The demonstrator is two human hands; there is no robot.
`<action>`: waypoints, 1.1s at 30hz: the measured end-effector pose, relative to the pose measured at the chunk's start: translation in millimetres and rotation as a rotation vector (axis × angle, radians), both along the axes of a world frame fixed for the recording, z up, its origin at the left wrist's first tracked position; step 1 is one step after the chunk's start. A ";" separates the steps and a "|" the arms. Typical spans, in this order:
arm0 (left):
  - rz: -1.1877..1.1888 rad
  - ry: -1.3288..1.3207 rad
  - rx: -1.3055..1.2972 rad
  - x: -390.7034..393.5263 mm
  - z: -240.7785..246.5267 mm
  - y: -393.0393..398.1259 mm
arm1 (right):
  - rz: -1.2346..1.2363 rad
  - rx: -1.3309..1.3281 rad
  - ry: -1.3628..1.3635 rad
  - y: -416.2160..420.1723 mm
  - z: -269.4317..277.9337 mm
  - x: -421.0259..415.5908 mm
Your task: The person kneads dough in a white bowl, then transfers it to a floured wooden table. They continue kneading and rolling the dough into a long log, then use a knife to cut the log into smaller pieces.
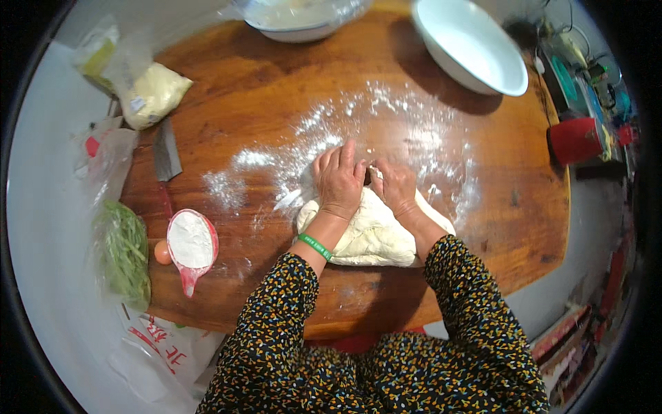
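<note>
A large mass of pale dough [380,227] lies on the wooden tabletop close to my body. My left hand [339,181] is laid over its far left part, palm down, the index finger stretched forward past the dough. Beside it my right hand [397,183] rests on the far edge of the dough with its fingers curled. A small whitish bit of dough [377,172] shows between the thumb and fingers of that hand. Both palms are hidden from view. White flour [323,145] is scattered over the wood beyond and around my hands.
At left are a red scoop of flour [192,240], an egg [162,252], a cleaver [166,152], bagged green vegetables [121,253] and a bag of pale yellow flour or meal [155,95]. A white basin [470,44], a plastic-covered bowl [300,26] and a red container [575,141] stand farther off.
</note>
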State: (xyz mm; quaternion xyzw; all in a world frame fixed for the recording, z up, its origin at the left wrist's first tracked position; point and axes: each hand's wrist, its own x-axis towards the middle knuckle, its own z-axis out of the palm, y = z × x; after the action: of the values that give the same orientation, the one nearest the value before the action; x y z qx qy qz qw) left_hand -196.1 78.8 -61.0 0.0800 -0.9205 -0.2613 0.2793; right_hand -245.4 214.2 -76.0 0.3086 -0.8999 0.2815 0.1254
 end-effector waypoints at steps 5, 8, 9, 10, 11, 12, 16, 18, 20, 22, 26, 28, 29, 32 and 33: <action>-0.298 -0.308 0.010 6.2 19.4 5.5 | -0.024 -0.313 -0.851 23.2 19.3 -9.3; -0.406 -0.566 0.103 92.1 64.8 14.8 | 0.059 -0.237 -0.773 52.2 90.8 55.6; -0.346 -0.565 0.124 116.6 79.6 33.4 | -0.020 -0.103 -0.570 68.0 119.0 84.5; -0.308 -0.401 0.052 135.5 82.5 53.2 | 0.005 -0.033 -0.435 84.6 115.3 105.9; -0.276 -0.241 -0.008 152.2 81.5 76.6 | 0.022 0.048 -0.304 104.7 104.5 125.0; -0.204 -0.279 -0.013 167.0 82.2 98.4 | 0.069 -0.016 -0.195 120.4 89.1 139.9; 0.025 -0.434 -0.103 217.5 60.6 152.2 | 0.249 -0.028 -0.041 153.8 57.5 174.3; 0.047 -0.432 -0.160 215.3 41.7 153.9 | 0.307 -0.035 -0.040 160.7 50.1 170.2; 0.035 -0.381 -0.198 201.0 26.0 147.3 | 0.301 -0.072 -0.072 150.7 49.7 149.9; 0.033 -0.423 -0.227 175.1 26.0 134.1 | 0.287 -0.128 -0.077 135.9 50.4 126.5; -0.017 -0.458 -0.215 125.7 25.7 105.7 | 0.288 -0.251 -0.124 109.3 51.5 83.6; 0.010 -0.444 -0.232 107.3 33.1 95.4 | 0.315 -0.308 -0.168 94.8 50.9 71.9; 0.010 -0.433 -0.237 98.4 31.3 87.9 | 0.321 -0.329 -0.188 88.9 51.7 66.1; -0.016 -0.369 -0.247 69.8 18.1 68.4 | 0.290 -0.357 -0.255 78.6 56.1 45.3; -0.031 -0.366 -0.239 61.9 13.5 63.6 | 0.280 -0.373 -0.284 75.1 53.9 40.7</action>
State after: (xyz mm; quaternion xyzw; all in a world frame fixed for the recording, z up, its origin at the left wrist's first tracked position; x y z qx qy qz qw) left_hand -134.2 142.4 -47.5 0.0783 -0.9814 -0.1357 0.1109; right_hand -204.6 289.3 -22.2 0.3591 -0.7897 0.4973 0.0122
